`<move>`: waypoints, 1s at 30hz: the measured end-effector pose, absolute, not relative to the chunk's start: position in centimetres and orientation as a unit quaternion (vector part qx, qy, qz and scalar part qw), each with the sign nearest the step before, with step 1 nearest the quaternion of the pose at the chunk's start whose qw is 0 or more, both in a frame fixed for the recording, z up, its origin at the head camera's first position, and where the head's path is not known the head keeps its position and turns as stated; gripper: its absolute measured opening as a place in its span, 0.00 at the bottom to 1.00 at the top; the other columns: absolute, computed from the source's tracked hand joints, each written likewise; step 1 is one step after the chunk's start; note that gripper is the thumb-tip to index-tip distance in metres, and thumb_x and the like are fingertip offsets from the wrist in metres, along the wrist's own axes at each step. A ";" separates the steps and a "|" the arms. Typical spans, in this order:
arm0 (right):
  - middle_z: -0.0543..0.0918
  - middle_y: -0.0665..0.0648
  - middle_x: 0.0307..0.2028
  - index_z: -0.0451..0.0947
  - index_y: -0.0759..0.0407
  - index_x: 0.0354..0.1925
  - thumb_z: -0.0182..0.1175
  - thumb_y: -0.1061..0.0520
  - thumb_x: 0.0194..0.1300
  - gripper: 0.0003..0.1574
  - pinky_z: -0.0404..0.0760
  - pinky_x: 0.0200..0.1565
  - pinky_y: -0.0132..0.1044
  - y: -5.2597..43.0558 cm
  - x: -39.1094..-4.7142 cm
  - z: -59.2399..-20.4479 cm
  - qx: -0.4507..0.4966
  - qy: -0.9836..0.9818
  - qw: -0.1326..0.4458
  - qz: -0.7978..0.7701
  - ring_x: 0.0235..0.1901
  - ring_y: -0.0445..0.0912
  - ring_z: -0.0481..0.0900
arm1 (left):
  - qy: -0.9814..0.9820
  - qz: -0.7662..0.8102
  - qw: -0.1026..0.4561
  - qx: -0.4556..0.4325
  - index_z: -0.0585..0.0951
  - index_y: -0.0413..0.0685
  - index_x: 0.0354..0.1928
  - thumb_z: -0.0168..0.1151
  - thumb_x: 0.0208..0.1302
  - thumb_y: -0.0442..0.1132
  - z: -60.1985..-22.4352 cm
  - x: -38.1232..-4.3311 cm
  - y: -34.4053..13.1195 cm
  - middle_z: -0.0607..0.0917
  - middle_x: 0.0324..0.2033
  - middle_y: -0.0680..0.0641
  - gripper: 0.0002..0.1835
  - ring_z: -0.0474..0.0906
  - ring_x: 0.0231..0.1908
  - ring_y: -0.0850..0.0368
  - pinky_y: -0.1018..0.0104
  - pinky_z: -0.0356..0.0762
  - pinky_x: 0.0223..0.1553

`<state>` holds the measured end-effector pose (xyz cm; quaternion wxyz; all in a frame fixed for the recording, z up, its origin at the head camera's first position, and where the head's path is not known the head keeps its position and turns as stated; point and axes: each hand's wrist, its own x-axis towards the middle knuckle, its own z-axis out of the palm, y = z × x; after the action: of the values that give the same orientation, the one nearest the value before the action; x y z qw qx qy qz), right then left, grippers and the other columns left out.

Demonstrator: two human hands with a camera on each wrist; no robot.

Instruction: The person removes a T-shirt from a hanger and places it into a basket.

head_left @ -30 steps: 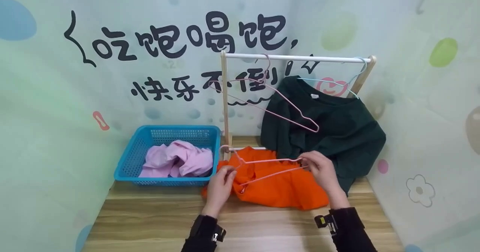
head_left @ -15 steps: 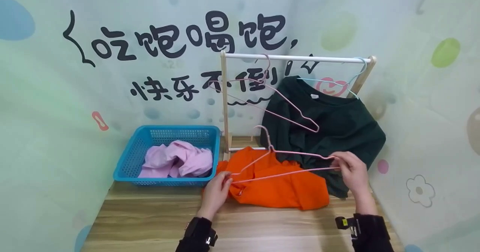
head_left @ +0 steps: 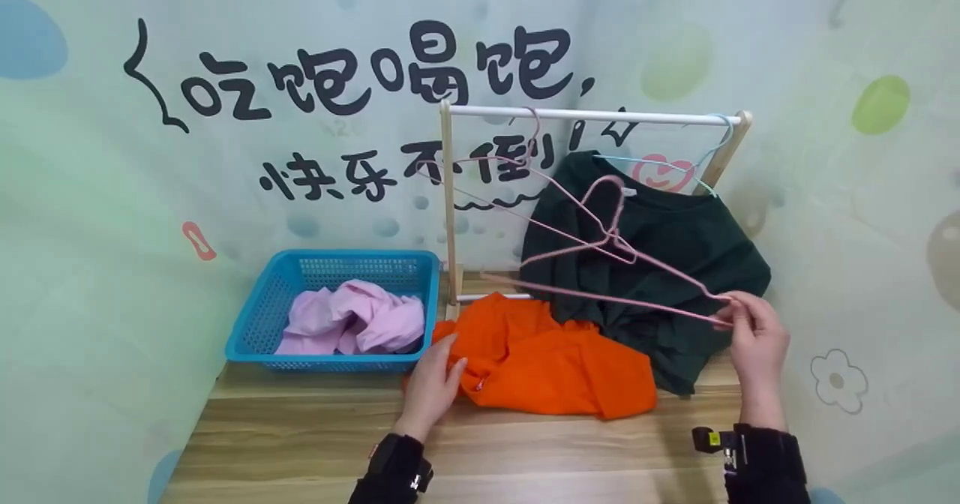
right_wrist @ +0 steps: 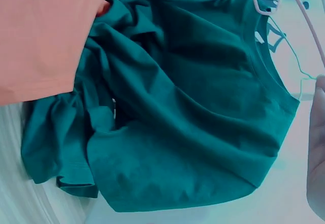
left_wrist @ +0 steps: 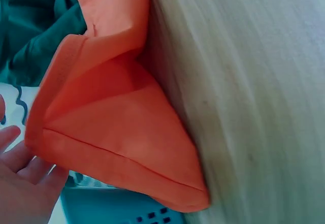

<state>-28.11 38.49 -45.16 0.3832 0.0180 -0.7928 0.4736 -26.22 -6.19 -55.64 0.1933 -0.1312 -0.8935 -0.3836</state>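
A pink clothes hanger (head_left: 592, 294) is pinched at its right end by my right hand (head_left: 757, 343), raised in front of the dark green top (head_left: 645, 241). My left hand (head_left: 433, 388) lies at the left edge of an orange garment (head_left: 562, 369) on the table, thumb and fingers apart. The left wrist view shows those fingers (left_wrist: 35, 170) at the fabric's edge; whether their tips are under it I cannot tell. Only a sliver of the right hand (right_wrist: 317, 153) enters the right wrist view, at the edge.
The green top hangs from a light blue hanger (head_left: 724, 140) on a rack with a white bar (head_left: 600, 116). Another pink hanger (head_left: 534, 133) hangs bare beside it. A blue basket (head_left: 244, 339) holds pink cloth (head_left: 360, 316) at left. Wooden table (head_left: 300, 436) lies in front.
The pink hanger has moved right and up with the right hand, its hook swinging upright. The left hand has let go of the hanger and now lies at the orange garment.
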 end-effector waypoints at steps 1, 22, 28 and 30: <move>0.79 0.45 0.29 0.82 0.70 0.46 0.56 0.65 0.71 0.11 0.77 0.37 0.19 38.5 -28.0 -44.9 0.004 -0.786 0.388 0.481 0.27 0.32 0.79 | -0.893 -0.381 0.197 -0.134 0.72 0.35 0.64 0.62 0.69 0.37 -55.4 -26.2 -6.1 0.78 0.58 0.35 0.25 0.74 0.58 0.38 0.46 0.69 0.62; 0.80 0.57 0.29 0.85 0.62 0.45 0.61 0.54 0.67 0.15 0.82 0.36 0.26 40.6 -29.3 -42.4 -0.099 -0.591 0.425 0.679 0.26 0.41 0.84 | -0.899 -0.374 0.162 -0.160 0.68 0.38 0.69 0.60 0.71 0.42 -52.5 -26.2 -1.9 0.73 0.65 0.38 0.29 0.68 0.65 0.40 0.42 0.62 0.66; 0.80 0.55 0.28 0.85 0.60 0.45 0.61 0.55 0.67 0.13 0.81 0.35 0.26 40.2 -30.5 -42.4 -0.111 -0.576 0.422 0.692 0.26 0.41 0.83 | -0.906 -0.364 0.145 -0.159 0.68 0.40 0.69 0.60 0.71 0.43 -53.4 -26.5 -0.8 0.72 0.66 0.39 0.29 0.66 0.66 0.42 0.43 0.60 0.67; 0.80 0.55 0.28 0.85 0.59 0.45 0.60 0.55 0.68 0.12 0.81 0.35 0.25 39.8 -30.9 -42.0 -0.118 -0.579 0.413 0.693 0.26 0.41 0.83 | -0.910 -0.357 0.137 -0.159 0.68 0.41 0.69 0.60 0.71 0.43 -54.0 -26.7 -0.6 0.72 0.66 0.39 0.29 0.66 0.66 0.41 0.43 0.59 0.68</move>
<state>-30.92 39.81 -42.01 0.4129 -0.1175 -0.5788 0.6933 -26.66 -0.56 -53.99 0.1374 -0.1588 -0.9100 -0.3574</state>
